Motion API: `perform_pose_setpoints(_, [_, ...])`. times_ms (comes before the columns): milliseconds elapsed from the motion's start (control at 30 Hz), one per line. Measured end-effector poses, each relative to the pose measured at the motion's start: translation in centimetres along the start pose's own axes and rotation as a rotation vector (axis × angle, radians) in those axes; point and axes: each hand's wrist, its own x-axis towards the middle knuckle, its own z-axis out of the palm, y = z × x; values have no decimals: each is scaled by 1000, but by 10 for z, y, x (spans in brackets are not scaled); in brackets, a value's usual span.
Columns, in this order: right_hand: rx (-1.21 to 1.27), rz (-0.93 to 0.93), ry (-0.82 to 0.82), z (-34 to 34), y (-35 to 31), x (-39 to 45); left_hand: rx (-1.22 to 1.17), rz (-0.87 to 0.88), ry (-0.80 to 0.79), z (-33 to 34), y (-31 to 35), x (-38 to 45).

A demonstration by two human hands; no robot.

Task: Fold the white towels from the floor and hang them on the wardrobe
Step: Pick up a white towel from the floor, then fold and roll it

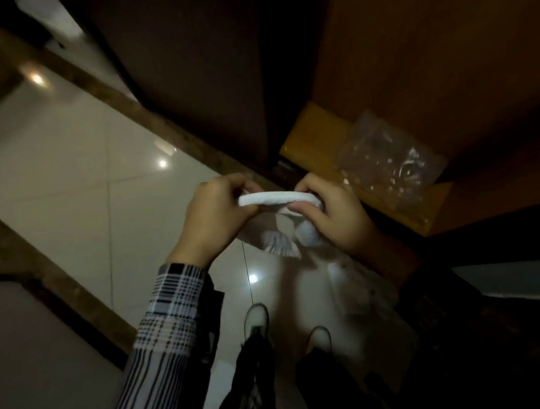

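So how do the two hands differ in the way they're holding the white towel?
The left hand pinches the white towel at its left end, and its arm wears a plaid sleeve. The right hand grips the right end with fingers curled under the folded edge, and loose cloth hangs below it; its arm sits in shadow. Both hold the same towel above the floor.

White towel [276,200]; plaid sleeve [172,306]
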Motion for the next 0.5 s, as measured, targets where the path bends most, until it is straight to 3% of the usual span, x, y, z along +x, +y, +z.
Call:
perform_pose_setpoints(100, [21,-142,123,-42,-73,18,-87,22,101,-63,44,-8])
perform_pose_setpoints(300, [-190,-304,243,-124,-168,56,-252,123,251,-150,113,-5])
perform_pose_setpoints(500, [-397,-380,111,-189,-207,67,-365,278,390,-216,157,-3])
